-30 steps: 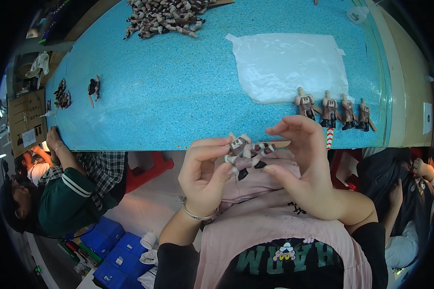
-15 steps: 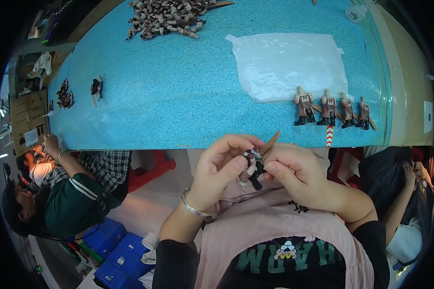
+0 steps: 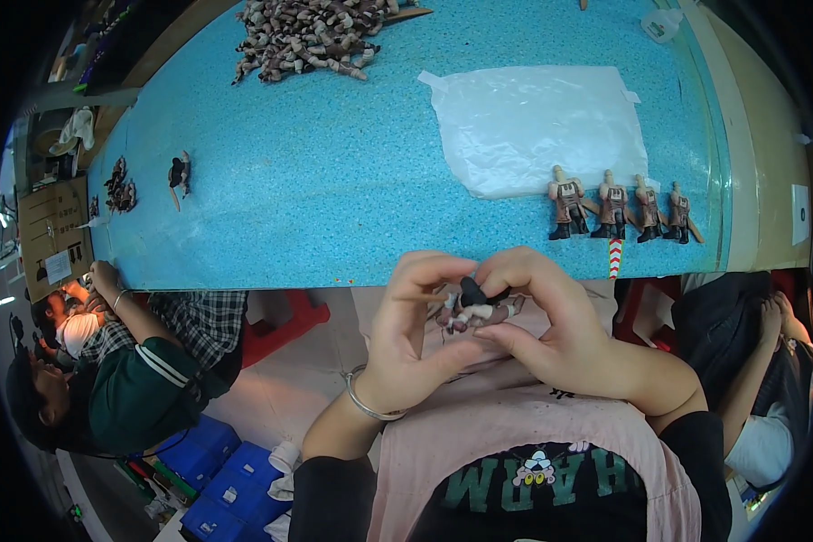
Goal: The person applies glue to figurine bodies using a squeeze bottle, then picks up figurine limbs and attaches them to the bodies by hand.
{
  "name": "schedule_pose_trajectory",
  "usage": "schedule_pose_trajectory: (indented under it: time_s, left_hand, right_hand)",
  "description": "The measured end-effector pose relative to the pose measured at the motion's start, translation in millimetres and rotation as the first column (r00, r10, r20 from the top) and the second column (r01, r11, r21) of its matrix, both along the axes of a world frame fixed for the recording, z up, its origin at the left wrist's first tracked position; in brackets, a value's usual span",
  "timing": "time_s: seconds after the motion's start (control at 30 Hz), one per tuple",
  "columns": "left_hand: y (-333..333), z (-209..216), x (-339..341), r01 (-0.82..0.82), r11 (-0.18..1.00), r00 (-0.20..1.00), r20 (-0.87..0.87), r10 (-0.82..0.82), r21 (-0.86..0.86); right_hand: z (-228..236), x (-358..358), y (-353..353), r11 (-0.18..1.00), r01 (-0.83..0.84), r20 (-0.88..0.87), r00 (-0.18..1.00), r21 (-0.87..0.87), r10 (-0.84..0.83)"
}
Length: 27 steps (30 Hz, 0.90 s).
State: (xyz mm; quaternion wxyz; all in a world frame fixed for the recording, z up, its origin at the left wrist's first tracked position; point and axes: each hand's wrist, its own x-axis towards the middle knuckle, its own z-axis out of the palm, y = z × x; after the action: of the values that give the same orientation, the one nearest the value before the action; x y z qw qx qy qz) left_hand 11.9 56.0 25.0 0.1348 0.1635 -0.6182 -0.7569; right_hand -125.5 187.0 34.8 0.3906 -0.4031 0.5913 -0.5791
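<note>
In front of my chest, just off the table's near edge, a small toy figure point(image 3: 472, 313) in brown, white and black lies sideways between my hands. My right hand point(image 3: 544, 312) pinches its black-legged end between thumb and fingers. Curved round the other end is my left hand point(image 3: 406, 330), its fingers closed about a tan, wood-coloured piece point(image 3: 422, 298) that sticks out of the figure. Part of the figure is hidden by my fingers. Several similar figures, one of them the nearest-left figure point(image 3: 567, 204), lie in a row at the table's right front.
A heap of figures point(image 3: 307, 36) covers the table's far left-centre. A clear plastic sheet point(image 3: 542, 126) is taped down at the right. One figure point(image 3: 180, 176) and a small cluster point(image 3: 119, 188) lie at left. People sit on both sides; blue bins point(image 3: 230, 492) stand lower left.
The figure between my hands has been turned: its tan piece pointed up to the right and now points left. My right hand's fingers have shifted over its black part.
</note>
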Motion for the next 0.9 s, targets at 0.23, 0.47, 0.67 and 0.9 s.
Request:
schedule_pose_trajectory:
  time_s: [0.23, 0.47, 0.67, 0.9]
  left_hand:
    - [-6.8, 2.9, -0.7, 0.142, 0.954, 0.989, 0.0, -0.147, 0.265]
    - [5.3, -6.6, -0.2, 0.061, 0.936, 0.998, -0.041, -0.05, 0.347]
    - [10.9, -12.7, -1.5, 0.026, 0.95, 0.997, -0.082, 0.0, 0.31]
    - [3.9, -4.6, -2.7, 0.03, 0.968, 1.0, -0.015, -0.027, 0.249]
  right_hand:
    - [5.9, 7.8, -0.1, 0.995, 0.087, 0.057, 0.995, -0.051, -0.084]
    - [2.4, -1.9, -4.5, 0.997, -0.004, -0.127, 0.992, -0.083, -0.007]
    - [-2.0, -4.6, -0.4, 0.995, -0.004, -0.142, 0.99, -0.102, -0.011]
    - [6.2, -7.8, -1.7, 1.0, 0.004, -0.068, 0.998, -0.022, -0.006]
